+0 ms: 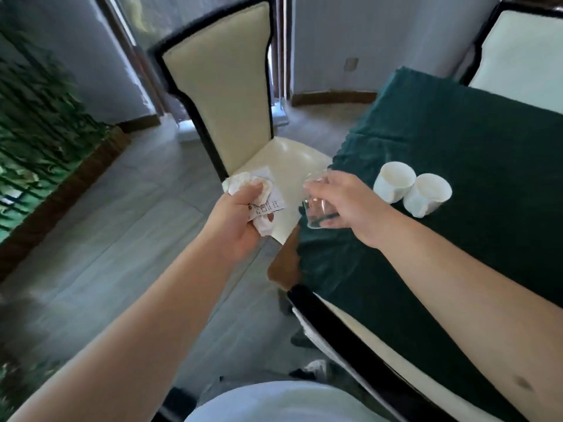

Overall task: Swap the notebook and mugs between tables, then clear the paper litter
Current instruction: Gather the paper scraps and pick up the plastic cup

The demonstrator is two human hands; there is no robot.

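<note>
My left hand (240,220) is shut on a bunch of crumpled white paper litter (259,190), among it a printed receipt, held over the edge of a cream chair seat. My right hand (350,202) grips a clear glass cup (320,208) from above, at the left edge of the table with the dark green cloth (487,153). Two white mugs (393,185) (428,194) stand side by side on the cloth just right of my right hand. No notebook is in view.
A cream chair with a black frame (219,86) stands left of the table. A second chair's black back (350,339) is right below my arms, and a third (518,47) is behind the table. Grey tiled floor (106,223) lies to the left, with plants (36,123) along the wall.
</note>
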